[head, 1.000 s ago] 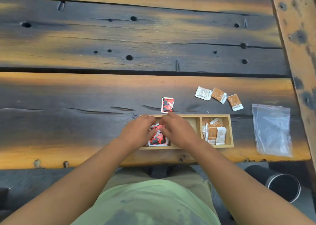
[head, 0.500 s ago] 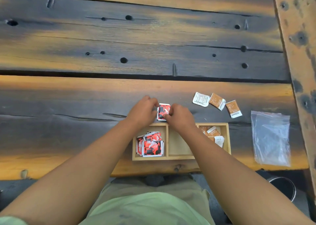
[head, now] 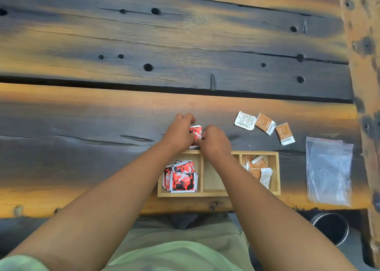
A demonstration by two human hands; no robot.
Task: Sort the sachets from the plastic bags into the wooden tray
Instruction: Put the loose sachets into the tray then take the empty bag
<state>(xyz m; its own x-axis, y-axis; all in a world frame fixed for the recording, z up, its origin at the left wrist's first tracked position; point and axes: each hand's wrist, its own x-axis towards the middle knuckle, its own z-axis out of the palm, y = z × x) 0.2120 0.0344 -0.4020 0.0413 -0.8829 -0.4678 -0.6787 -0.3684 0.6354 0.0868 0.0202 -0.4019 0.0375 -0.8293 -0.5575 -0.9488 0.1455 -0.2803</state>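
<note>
Red sachet [head: 196, 132]: on the counter [head: 102, 126], caught between the fingers of both hands; only its top and middle show.
Left hand [head: 180, 133]: fingers [head: 188, 117] curled over the sachet's left edge, gripping it.
Right hand [head: 214, 142]: fingertips [head: 200, 141] pinch the sachet's near right corner, thumb side hidden.
Wooden tray [head: 218, 193]: just on the person's side of the fingers, three compartments in a row; both wrists pass over its far rim.
Left compartment: a pile of red sachets [head: 182, 180], directly behind the left fingers — towards the person.
Right compartment: orange sachets [head: 257, 168] with a white one among them, behind and to the right of the right fingers.
Loose sachets: a white sachet [head: 244, 120] and two orange ones [head: 265, 124] on the counter, right of the right fingers and apart from them.
Plastic bag [head: 329, 172]: clear, lying flat — farther right again, past the tray's right end.
</note>
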